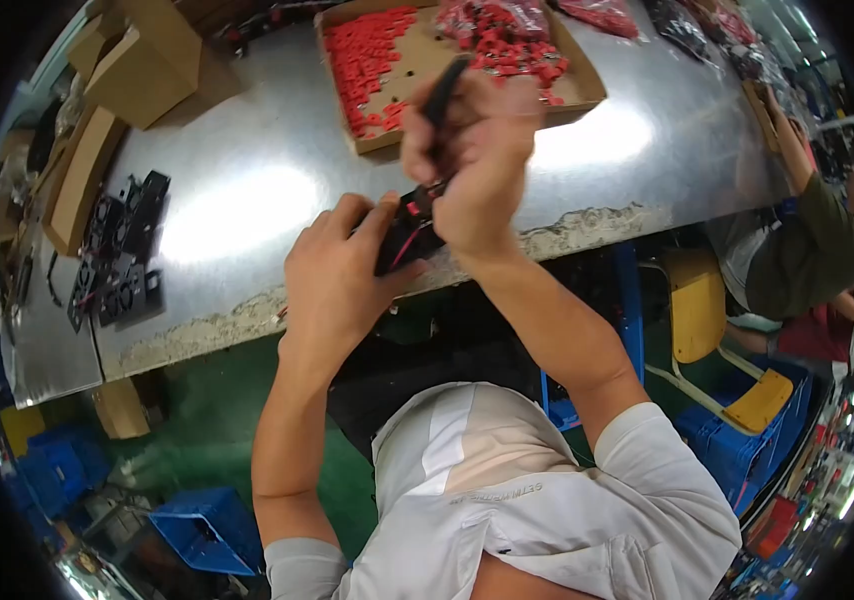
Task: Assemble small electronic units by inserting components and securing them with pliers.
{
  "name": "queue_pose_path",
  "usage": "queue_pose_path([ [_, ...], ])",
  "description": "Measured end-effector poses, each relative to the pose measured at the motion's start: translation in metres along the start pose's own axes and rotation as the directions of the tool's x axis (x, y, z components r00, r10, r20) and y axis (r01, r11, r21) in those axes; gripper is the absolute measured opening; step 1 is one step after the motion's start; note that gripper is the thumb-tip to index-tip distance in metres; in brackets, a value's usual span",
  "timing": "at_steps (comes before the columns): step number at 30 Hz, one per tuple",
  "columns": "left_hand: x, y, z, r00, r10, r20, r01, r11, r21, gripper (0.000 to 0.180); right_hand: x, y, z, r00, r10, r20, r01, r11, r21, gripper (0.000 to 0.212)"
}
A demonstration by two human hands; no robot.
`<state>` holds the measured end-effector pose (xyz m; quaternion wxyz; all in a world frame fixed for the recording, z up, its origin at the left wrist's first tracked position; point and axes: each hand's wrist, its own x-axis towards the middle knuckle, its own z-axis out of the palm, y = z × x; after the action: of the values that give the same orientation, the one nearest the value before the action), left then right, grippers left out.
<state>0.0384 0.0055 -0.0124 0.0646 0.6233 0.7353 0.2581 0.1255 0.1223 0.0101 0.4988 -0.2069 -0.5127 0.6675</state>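
Observation:
My left hand (332, 265) is closed around a black part (397, 250) at the table's front edge. A small red piece (414, 208) and a thin red strip or wire show on that part. My right hand (482, 165), smeared by motion, grips a slim black-handled tool (444, 92) that slants up and away. The tool's lower end points down at the black part, but its tip is hidden by the fingers. Behind the hands, a shallow cardboard tray (382, 145) holds many small red pieces (367, 65).
Black parts with round openings (122, 250) lie at the left. Cardboard boxes (147, 65) stand at the far left. Bags of red pieces (602, 15) lie at the back. A yellow chair (697, 310) and a person (812, 245) are at the right; a blue crate (207, 530) sits below.

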Motion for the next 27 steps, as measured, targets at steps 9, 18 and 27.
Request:
queue_pose_path([
  [9, -0.002, -0.009, -0.012, 0.991, -0.132, -0.035, 0.123, 0.976, -0.179, 0.063, 0.026, -0.026, -0.037, 0.895, -0.327, 0.304, 0.377, 0.918, -0.122, 0.054],
  [18, -0.004, -0.006, -0.032, 0.957, -0.248, -0.154, 0.151, 0.871, -0.467, 0.061, -0.005, 0.002, -0.102, 0.654, -0.074, 0.753, 0.756, 0.09, -0.648, 0.061],
  [27, 0.054, 0.067, 0.001, 0.985, 0.089, -0.151, -0.125, 0.96, -0.249, 0.075, -0.027, -0.018, -0.111, 0.955, 0.245, 0.166, -0.232, 0.968, -0.091, 0.046],
])
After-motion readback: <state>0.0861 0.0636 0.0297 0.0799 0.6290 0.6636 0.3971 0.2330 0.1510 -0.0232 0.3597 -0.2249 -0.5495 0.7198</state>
